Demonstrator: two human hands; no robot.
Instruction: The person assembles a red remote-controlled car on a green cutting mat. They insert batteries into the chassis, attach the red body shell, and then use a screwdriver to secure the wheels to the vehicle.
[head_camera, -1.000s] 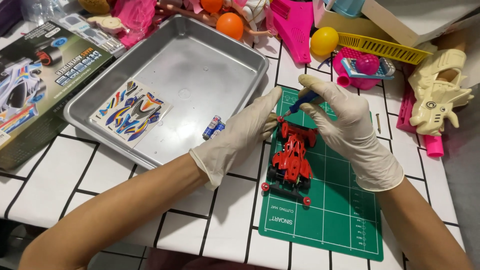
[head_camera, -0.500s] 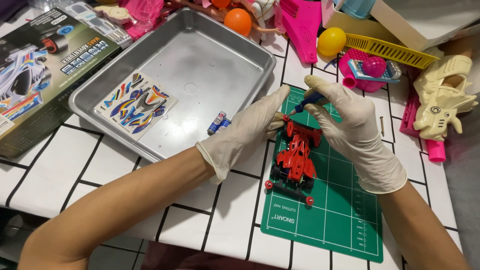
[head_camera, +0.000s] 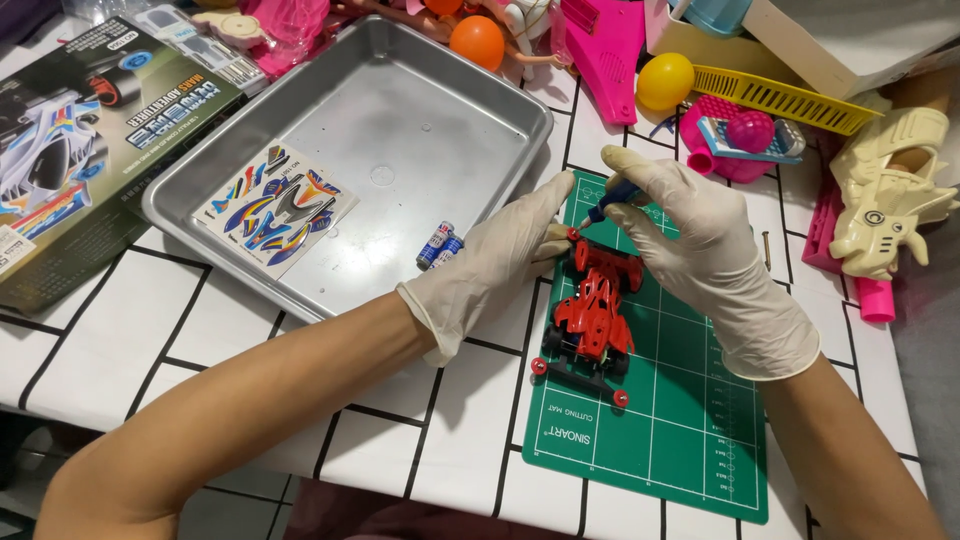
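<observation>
On the green cutting mat (head_camera: 680, 440), near the table's front edge | red toy car (head_camera: 590, 310) unmoved since a second ago | left hand (head_camera: 490, 265) still steadies its nose, fingers loosely closed | right hand (head_camera: 710, 260) pinches blue screwdriver (head_camera: 608, 203), tip at front; same fastening continues | metal tray (head_camera: 200, 175) alongside.

So the red toy race car (head_camera: 590, 315) sits upright on its wheels on the green cutting mat (head_camera: 660, 420), toward the mat's upper left part, nose pointing away from the person and tilted a bit to the right. It's got a slim open frame body, dark tyres and little red rollers sticking out on a bar at the near end. A small blue-handled screwdriver (head_camera: 608, 202) is angled down at the car's far end, tip right at the front corner.
</observation>
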